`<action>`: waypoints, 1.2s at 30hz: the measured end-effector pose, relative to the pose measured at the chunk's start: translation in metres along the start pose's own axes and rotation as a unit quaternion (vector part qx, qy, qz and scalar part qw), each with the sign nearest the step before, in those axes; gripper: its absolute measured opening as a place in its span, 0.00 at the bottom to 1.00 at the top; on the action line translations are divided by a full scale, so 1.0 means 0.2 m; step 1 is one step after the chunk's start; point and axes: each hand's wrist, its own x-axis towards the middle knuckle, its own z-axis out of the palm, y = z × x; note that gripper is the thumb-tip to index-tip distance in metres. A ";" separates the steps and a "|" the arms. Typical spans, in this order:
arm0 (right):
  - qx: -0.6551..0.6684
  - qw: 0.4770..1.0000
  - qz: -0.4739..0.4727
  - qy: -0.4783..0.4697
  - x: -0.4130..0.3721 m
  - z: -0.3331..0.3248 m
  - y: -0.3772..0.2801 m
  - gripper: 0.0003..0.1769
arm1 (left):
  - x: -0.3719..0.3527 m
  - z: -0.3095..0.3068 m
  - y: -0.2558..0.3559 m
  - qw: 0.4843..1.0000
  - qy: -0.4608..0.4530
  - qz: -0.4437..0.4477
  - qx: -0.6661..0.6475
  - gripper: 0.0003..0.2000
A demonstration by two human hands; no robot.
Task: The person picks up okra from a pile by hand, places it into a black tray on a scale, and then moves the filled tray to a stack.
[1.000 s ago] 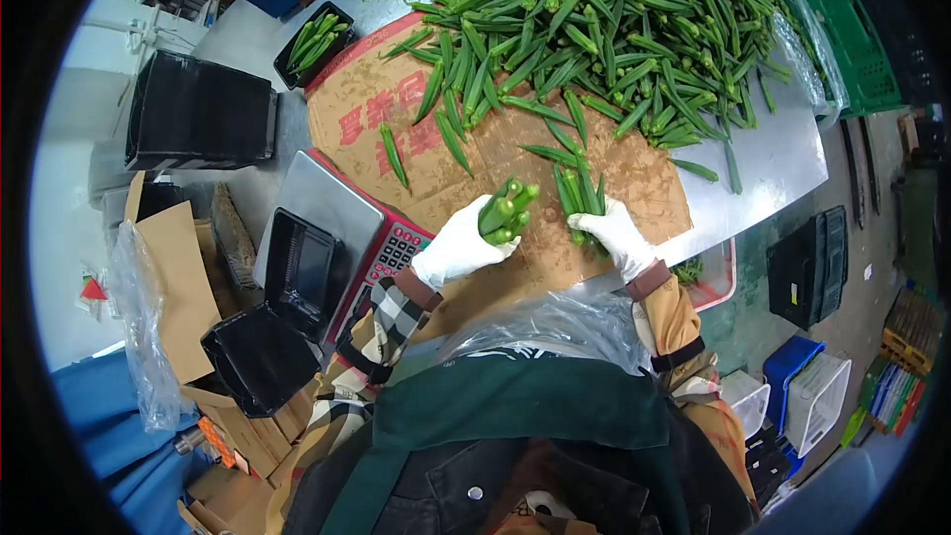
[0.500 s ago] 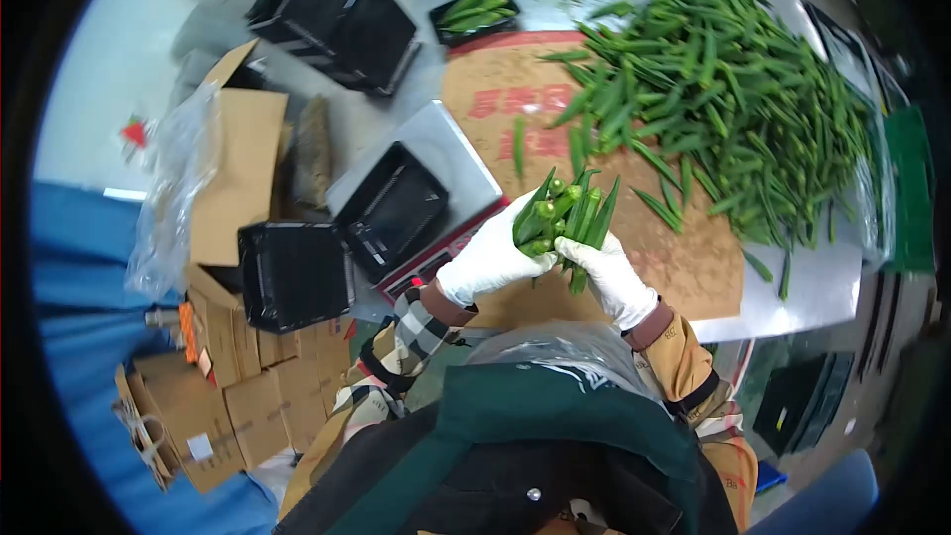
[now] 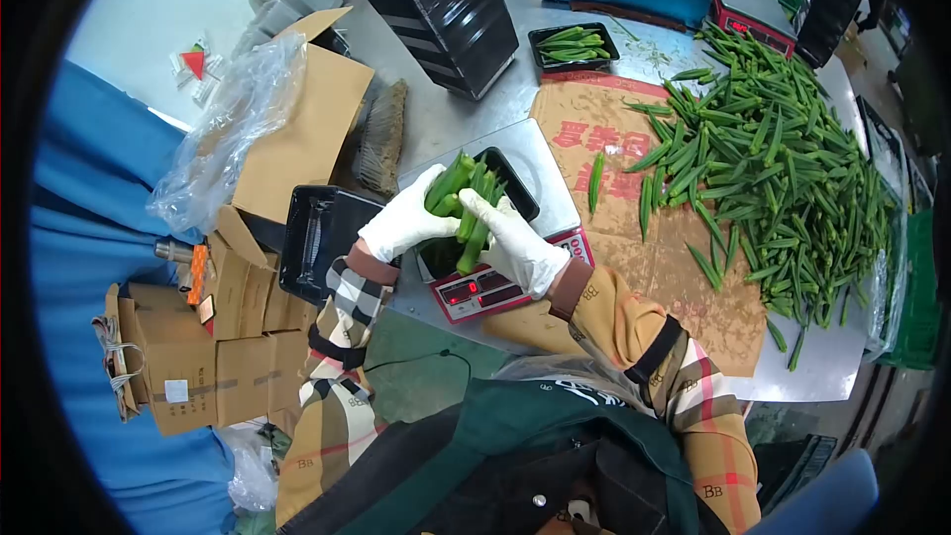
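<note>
Both my hands wear white gloves and grip a bunch of okra [image 3: 464, 200] between them. My left hand [image 3: 409, 221] wraps the bunch from the left, thumb and fingers closed on the pods. From the right, my right hand [image 3: 513, 243] presses its fingers against the same pods. The bunch is over a black plastic tray [image 3: 520, 190], which sits on a digital scale [image 3: 555, 178] with a red front panel. Much of the tray is hidden behind the okra and my gloves.
A large okra heap [image 3: 783, 168] covers the right of the table on flattened cardboard [image 3: 634, 287]. A filled okra tray [image 3: 573, 46] stands at the back, beside stacked black trays [image 3: 451, 20]. Left are a brush [image 3: 380, 139], an open carton [image 3: 297, 129] and another black tray [image 3: 315, 238].
My hands have carried the okra bunch left, from over the cardboard to over the tray on the scale. My view has shifted too.
</note>
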 end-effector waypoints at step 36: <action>0.011 0.932 -0.047 0.359 -1.05 -1.21 0.37 0.25 | -0.23 0.09 -0.39 0.913 0.384 -0.099 0.098 0.12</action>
